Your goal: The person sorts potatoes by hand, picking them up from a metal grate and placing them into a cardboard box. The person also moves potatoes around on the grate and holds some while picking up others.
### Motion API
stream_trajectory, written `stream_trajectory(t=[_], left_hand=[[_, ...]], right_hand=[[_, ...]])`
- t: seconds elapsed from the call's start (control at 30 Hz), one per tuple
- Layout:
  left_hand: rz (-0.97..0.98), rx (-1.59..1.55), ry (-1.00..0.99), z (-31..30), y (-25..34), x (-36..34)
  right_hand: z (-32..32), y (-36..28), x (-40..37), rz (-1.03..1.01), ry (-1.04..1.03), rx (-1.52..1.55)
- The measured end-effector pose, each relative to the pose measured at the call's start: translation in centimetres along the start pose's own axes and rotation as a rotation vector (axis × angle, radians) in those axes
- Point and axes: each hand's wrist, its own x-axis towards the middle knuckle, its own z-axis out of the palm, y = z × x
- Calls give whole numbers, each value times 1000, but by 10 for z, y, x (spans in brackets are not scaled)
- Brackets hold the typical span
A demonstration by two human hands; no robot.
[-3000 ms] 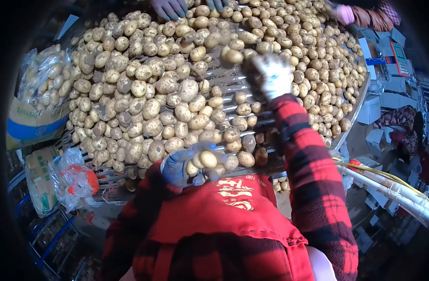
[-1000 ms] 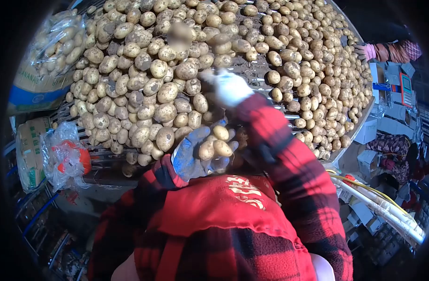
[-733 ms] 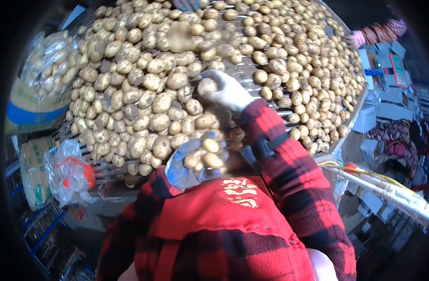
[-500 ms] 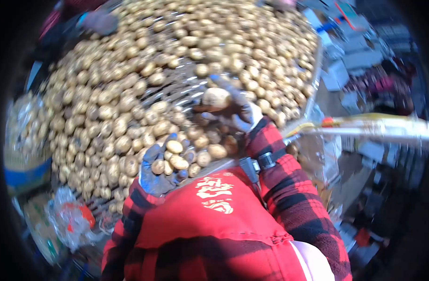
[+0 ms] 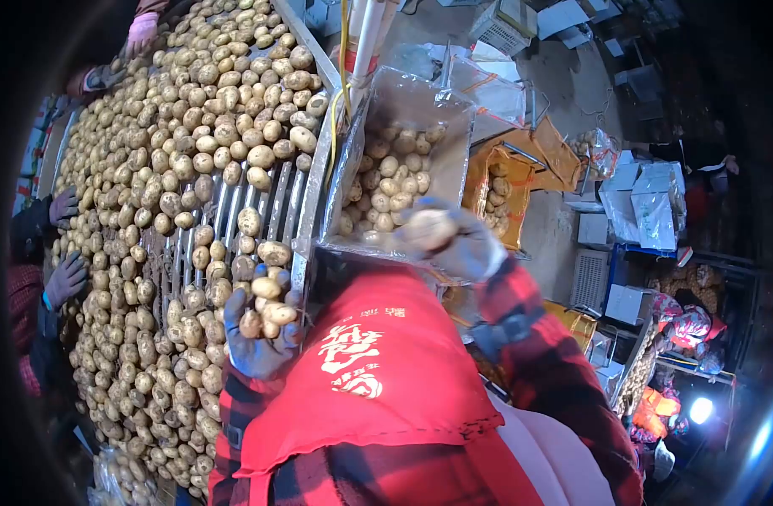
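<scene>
My left hand, in a blue glove, cups several small potatoes at the near edge of the roller table. My right hand, in a white glove, grips one potato and hovers over the near rim of a clear plastic-lined box. That box holds many potatoes. The table to the left is heaped with potatoes.
Other people's gloved hands reach onto the table at the left and far left top. An orange bag with potatoes stands right of the box. White pipes run along the table's edge. Boxes and crates fill the right side.
My view swung right, bringing the lined box into sight. My right hand carried a potato from the table pile over to the box. My left hand still cups its potatoes.
</scene>
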Motion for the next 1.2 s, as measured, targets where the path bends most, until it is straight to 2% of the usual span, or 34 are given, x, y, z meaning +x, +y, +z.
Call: stream_trajectory(t=[0.07,0.1,0.13,0.2,0.23,0.3,0.33,0.37,0.43,0.5,0.53,0.57,0.6,0.63,0.7,0.73,0.77,0.8,0.87,0.93,0.97,1.03,1.07,1.1,1.13,1.2], left_hand=[[-35,-10,52,12,-10,9],[-75,-92,-12,7,-12,13],[-75,-30,49,12,-15,16],[-87,26,144,15,-19,25],[-42,102,247,14,-22,23],[-118,7,201,11,-23,30],[-179,-46,200,25,-25,37],[-147,37,235,36,-28,40],[-109,121,207,32,-27,52],[-123,66,-9,31,-22,75],[155,468,306,63,-38,76],[347,620,78,43,-41,85],[330,796,201,40,-32,96],[402,1077,235,44,-29,100],[548,1663,396,53,-24,107],[769,2113,363,54,-20,110],[993,2561,313,55,-16,112],[947,2608,406,61,-15,112],[916,2644,393,65,-6,109],[931,2609,372,64,-1,108],[939,2597,380,67,-2,108],[875,2403,327,75,0,109],[809,2343,336,83,0,107],[804,2300,347,79,4,108],[847,2256,350,68,7,107],[882,2200,376,53,12,99]], right_hand=[[-47,-28,-30,-50,160,121],[-85,-43,-36,9,138,393],[-166,-32,-38,-117,287,-6],[-245,-13,-45,-217,553,-279],[-244,-14,-50,-193,667,-156],[-236,-7,-42,-184,760,-27],[-191,-8,-32,-213,750,-16],[-154,-1,-19,-251,742,-4],[-111,31,4,-329,277,-251],[-1,26,22,7,137,352],[15,47,43,135,-75,508],[27,65,61,269,-293,655],[64,61,64,313,-279,671],[99,57,65,360,-266,685],[89,115,129,246,-326,728],[121,88,107,191,-240,611],[127,103,115,12,-142,453],[140,109,119,-145,-15,278],[137,103,132,214,-394,730],[130,94,140,371,-536,901],[131,89,138,414,-356,898],[116,91,152,109,-298,734],[108,87,150,67,-155,639],[85,93,161,11,-327,615],[80,83,156,63,-294,737],[69,57,146,25,-274,875]])
